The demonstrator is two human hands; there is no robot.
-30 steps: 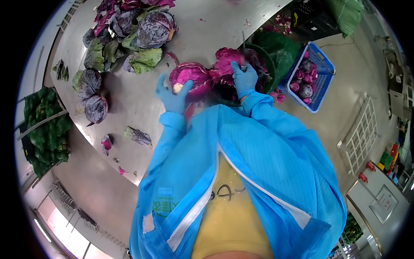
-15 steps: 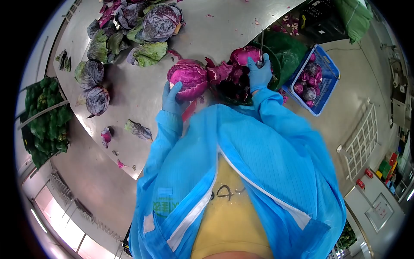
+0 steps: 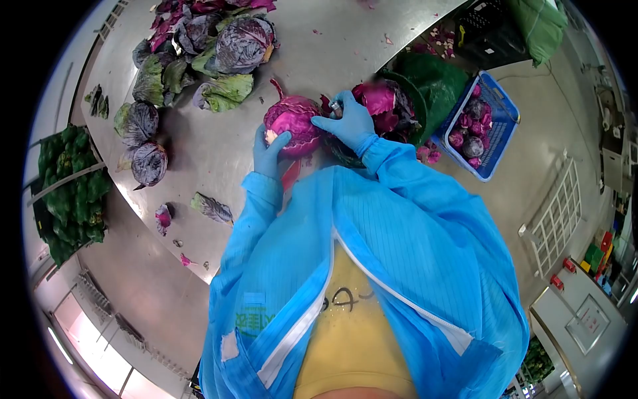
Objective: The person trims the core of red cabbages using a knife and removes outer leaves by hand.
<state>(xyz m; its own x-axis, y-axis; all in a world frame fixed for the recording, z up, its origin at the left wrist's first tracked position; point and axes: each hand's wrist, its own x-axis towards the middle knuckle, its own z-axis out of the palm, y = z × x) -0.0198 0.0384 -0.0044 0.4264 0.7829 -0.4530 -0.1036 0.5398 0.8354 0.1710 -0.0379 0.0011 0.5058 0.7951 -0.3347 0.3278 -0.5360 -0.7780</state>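
Note:
A peeled red cabbage [image 3: 294, 120] with a bright purple surface sits over the metal table [image 3: 319, 60], near its edge. My left hand [image 3: 268, 151] is wrapped round the cabbage's lower left side, thumb on top. At the right side of the cabbage, my right hand [image 3: 352, 126] is closed on a knife [image 3: 337, 109], of which only a bit of metal shows. Its thumb reaches to the cabbage. Both hands wear blue gloves. Just right of them, purple outer leaves [image 3: 382, 100] fill a green-lined bin [image 3: 419, 100].
Untrimmed cabbages [image 3: 242, 43] and loose leaves [image 3: 226, 92] lie at the table's upper left. A blue basket [image 3: 495, 156] of small red cabbages stands on the floor at right, near a black crate [image 3: 488, 40]. Green net sacks [image 3: 73, 193] are stacked at left.
My right hand has moved left, from above the bin to the cabbage's side, with the knife. A large purple leaf now lies in the bin. My left hand has barely shifted.

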